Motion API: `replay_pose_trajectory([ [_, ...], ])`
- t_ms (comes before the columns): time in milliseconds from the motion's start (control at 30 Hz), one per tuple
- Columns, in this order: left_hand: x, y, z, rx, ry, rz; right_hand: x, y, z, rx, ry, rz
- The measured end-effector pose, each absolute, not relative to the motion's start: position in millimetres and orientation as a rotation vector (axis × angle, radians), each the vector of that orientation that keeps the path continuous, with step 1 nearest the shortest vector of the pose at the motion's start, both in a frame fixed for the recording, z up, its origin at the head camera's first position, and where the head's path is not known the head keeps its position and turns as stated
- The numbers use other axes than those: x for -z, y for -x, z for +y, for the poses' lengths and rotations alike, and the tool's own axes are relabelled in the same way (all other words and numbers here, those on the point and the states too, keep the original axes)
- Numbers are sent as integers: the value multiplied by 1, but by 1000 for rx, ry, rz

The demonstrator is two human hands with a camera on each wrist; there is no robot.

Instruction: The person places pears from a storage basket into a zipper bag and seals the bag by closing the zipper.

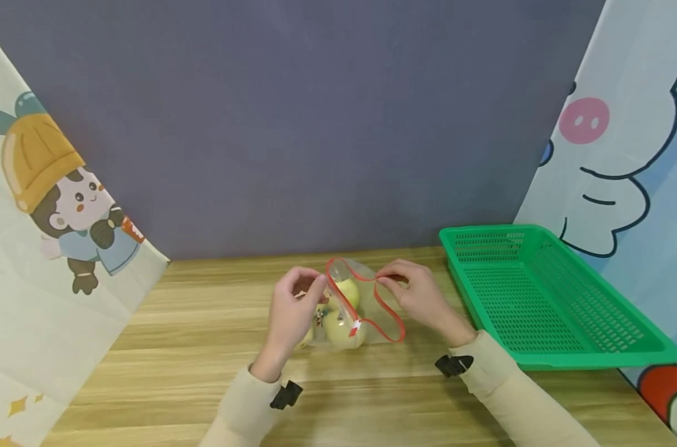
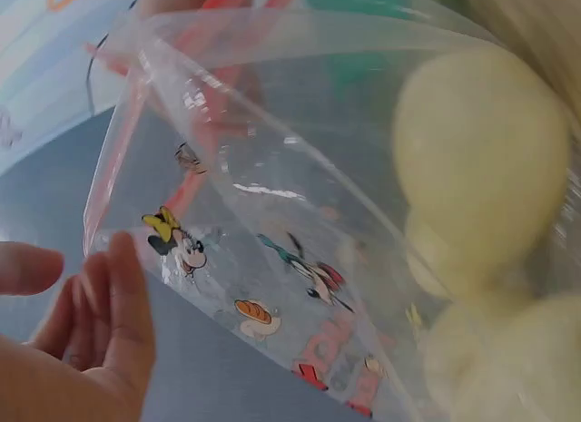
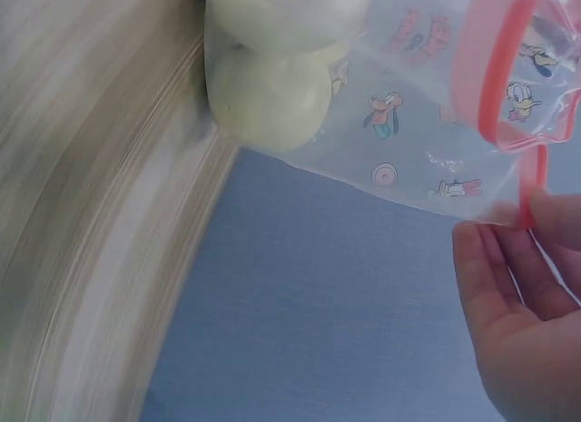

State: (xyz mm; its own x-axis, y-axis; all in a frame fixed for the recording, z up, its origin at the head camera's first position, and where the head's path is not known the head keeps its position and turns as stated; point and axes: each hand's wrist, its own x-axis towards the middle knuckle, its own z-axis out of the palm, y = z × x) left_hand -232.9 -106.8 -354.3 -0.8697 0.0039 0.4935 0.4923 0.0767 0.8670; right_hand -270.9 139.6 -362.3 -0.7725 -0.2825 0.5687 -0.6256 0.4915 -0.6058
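Observation:
A clear zip bag (image 1: 378, 304) with a red zip strip and printed cartoon figures sits on the table, its mouth spread. Inside are several pale yellow-green apples (image 1: 346, 329), large in the left wrist view, where one apple (image 2: 481, 159) fills the right side. My right hand (image 1: 419, 292) pinches the red strip at the bag's right edge between thumb and fingers, as the right wrist view shows. On the other side is my left hand (image 1: 296, 304), thumb and fingers apart, with the fingertips (image 2: 125, 250) right at the bag's edge. A white-and-red slider (image 1: 355, 326) hangs at the near side of the strip.
To the right stands a green plastic basket (image 1: 589, 358) with perforated walls, close to my right forearm. The wooden table (image 1: 204, 347) ends at a grey-blue backdrop (image 1: 293, 124). Cartoon-printed cloths hang left and right.

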Motion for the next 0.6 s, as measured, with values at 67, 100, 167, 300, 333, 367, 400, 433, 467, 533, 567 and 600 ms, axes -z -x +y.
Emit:
replay_pose_trajectory([
  [67,358,227,-108,1721,588,-1985,362,271,139,-1198,-753,-2341],
  [100,360,224,-109,1645,647,-1976,362,271,139,-1204,-751,-2338],
  [167,364,218,-109,1480,783,-1951,362,272,139,-1209,-750,-2333],
  [300,368,209,-107,1171,988,-1921,363,273,138,-1218,-747,-2320],
  [333,369,207,-106,1115,1019,-1919,363,272,138,-1219,-746,-2317],
  [367,371,205,-105,1061,1037,-1920,363,272,138,-1224,-747,-2312],
  [400,372,203,-103,1014,1046,-1931,363,272,138,-1230,-748,-2307],
  [433,374,202,-102,974,1053,-1945,362,272,137,-1235,-748,-2301],
  [467,376,201,-101,929,1050,-1962,362,272,137,-1239,-747,-2298],
  [533,380,199,-97,844,1025,-2002,363,272,137,-1248,-743,-2294],
  [567,381,199,-95,803,1009,-2017,363,273,136,-1252,-741,-2293],
  [600,383,198,-93,767,992,-2029,363,273,136,-1256,-737,-2294],
])
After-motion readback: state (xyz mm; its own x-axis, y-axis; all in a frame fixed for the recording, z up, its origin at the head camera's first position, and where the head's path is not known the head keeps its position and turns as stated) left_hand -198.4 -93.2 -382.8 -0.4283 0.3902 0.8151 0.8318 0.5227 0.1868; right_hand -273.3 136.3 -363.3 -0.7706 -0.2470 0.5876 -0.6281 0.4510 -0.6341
